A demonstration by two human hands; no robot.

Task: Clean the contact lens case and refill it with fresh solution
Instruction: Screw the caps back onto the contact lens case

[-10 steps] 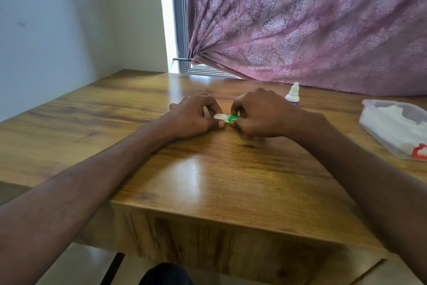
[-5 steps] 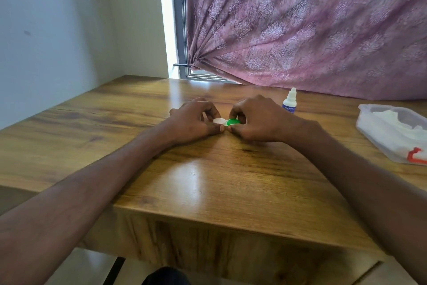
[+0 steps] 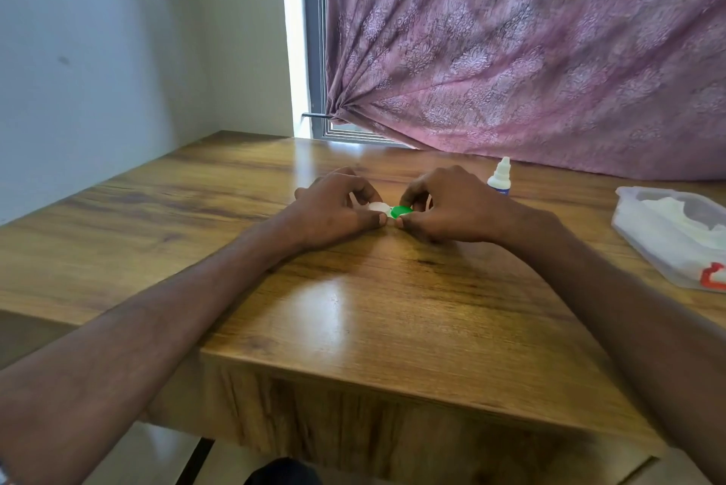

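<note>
- Small plastic contact lens case (image 3: 389,210), one round white cap (image 3: 377,207) at 9 o'clock and one round green cap (image 3: 400,211) at 3 o'clock, low over or resting on the glossy wooden worktop (image 3: 353,311) near its middle; contact with the wood hidden by fingers.
- Left hand (image 3: 334,209) curled, fingertips pinching the white-capped side; likely there to brace the case against twisting.
- Right hand (image 3: 451,209) curled likewise, thumb and fingers pinching the green cap; grip suited to unscrewing, so probably the opening step, with cleaning and refilling not yet done.
- Both caps apparently on; whether either is loosened, impossible to tell.
- Both forearms laid along the worktop from 6 o'clock, probably for steadiness on so small a part.
- Small white dropper bottle of solution (image 3: 499,180), nozzle up, upright at about 1 o'clock from the case, just behind the right hand; close by for the refill, easy to knock with that wrist.
- Clear plastic tub with white tissue or wipes inside (image 3: 668,233), red clip at its near corner, at 3 o'clock, well apart from the case; presumably for wiping the wells.
- Pink patterned curtain (image 3: 530,52) gathered across the window at 12 o'clock, beyond the worktop.
</note>
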